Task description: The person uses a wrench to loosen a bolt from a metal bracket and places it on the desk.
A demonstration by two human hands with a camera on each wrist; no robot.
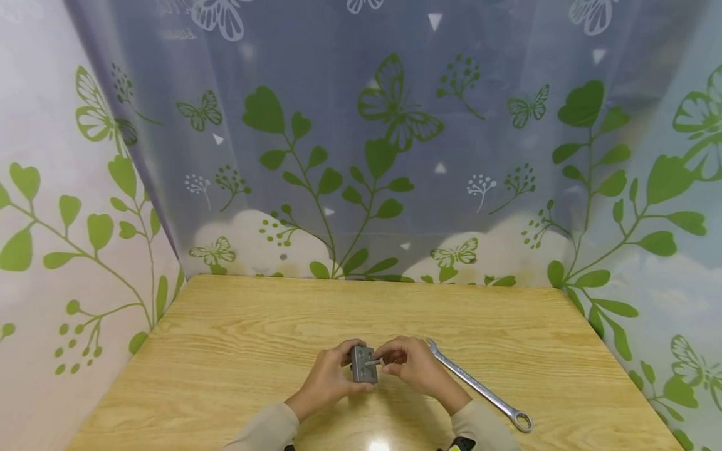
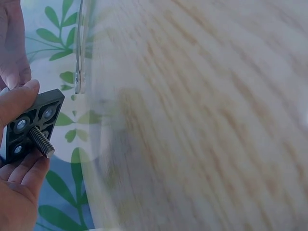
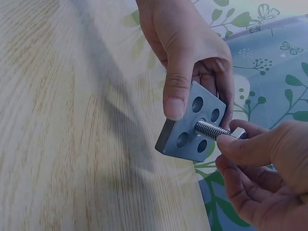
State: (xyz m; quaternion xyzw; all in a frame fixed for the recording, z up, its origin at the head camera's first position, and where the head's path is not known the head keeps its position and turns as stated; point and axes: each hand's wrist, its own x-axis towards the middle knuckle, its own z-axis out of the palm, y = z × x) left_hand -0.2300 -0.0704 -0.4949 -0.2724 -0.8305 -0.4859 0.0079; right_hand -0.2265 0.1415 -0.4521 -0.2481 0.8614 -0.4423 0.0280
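My left hand grips a square grey metal plate by its edges, thumb on one side and fingers on the other. Four round holes surround a bolt that runs through the plate's centre. In the left wrist view the bolt's threaded end sticks out of the plate's ribbed back. My right hand pinches the bolt's hex head between thumb and forefinger. Both hands hold the pieces above the wooden table.
A long combination wrench lies slantwise on the table just right of my right hand, its ring end toward me. Patterned curtains with green leaves and butterflies stand along the back and both sides of the table.
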